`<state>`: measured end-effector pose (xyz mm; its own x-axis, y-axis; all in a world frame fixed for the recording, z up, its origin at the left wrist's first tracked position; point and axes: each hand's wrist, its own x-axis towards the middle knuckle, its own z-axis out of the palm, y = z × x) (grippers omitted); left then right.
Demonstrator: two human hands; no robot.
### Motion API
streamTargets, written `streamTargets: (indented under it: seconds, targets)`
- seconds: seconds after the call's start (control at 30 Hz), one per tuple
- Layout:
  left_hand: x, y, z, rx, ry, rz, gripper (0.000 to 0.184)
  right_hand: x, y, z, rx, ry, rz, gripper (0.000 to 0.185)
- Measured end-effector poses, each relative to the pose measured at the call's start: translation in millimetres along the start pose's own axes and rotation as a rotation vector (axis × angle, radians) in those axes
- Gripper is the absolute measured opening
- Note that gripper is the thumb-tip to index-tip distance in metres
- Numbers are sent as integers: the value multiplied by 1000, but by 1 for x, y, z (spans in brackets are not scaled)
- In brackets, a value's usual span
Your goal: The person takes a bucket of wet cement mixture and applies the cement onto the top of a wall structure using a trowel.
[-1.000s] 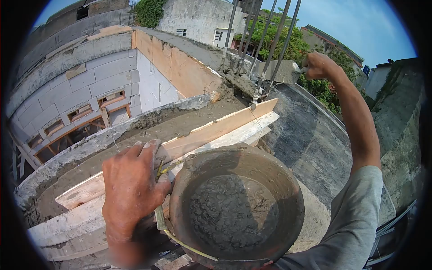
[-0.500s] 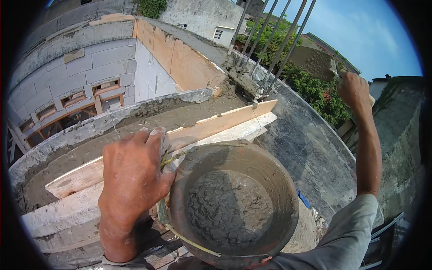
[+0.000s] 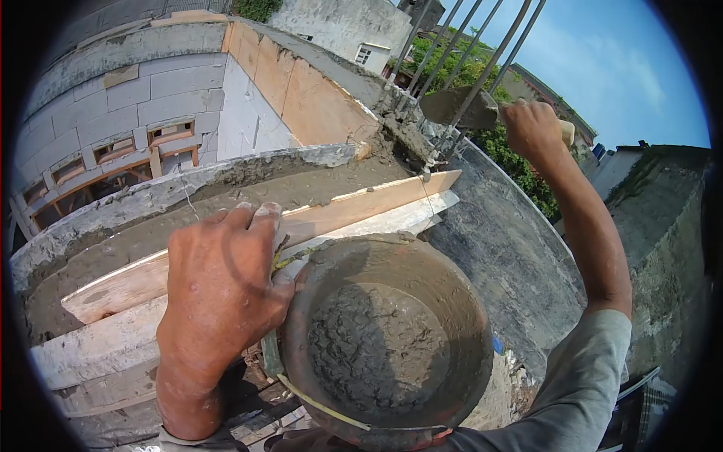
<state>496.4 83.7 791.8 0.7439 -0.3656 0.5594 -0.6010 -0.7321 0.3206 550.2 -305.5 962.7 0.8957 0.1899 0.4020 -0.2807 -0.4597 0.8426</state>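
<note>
My right hand is raised at the upper right, closed round the pale handle of a trowel. The trowel's blade is coated with grey mortar and overlaps the upright steel bars. My left hand is closed over the upper edge of a wooden form board, its thumb by the bucket rim. What its hidden fingertips grip, I cannot tell. Between my arms stands a bucket with wet mortar in its bottom. A yellowish bucket handle hangs along the near side.
Wet mortar fills a curved channel behind the board. Several upright steel bars rise at its far end. A deep opening beside a block wall lies at left. A dark sloping surface drops away at right.
My right hand has brought the trowel leftward, from open space to in front of the steel bars. The left hand keeps its place by the bucket; the view has shifted slightly.
</note>
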Motion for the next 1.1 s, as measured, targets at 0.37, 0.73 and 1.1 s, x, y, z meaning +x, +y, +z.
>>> streamTargets:
  seconds: [0.37, 0.73, 1.1]
  targets:
    - [0, -1, 0, -65, -52, -52, 62, 39, -34, -15, -299, -102, -271, 8]
    - [-7, -3, 2, -1, 110, 49, 61, 44, -40, -27, -322, -50, -148, 7]
    - [4, 4, -8, 114, -66, 14, 55, 29, 31, -44, -15, -46, 258, 14]
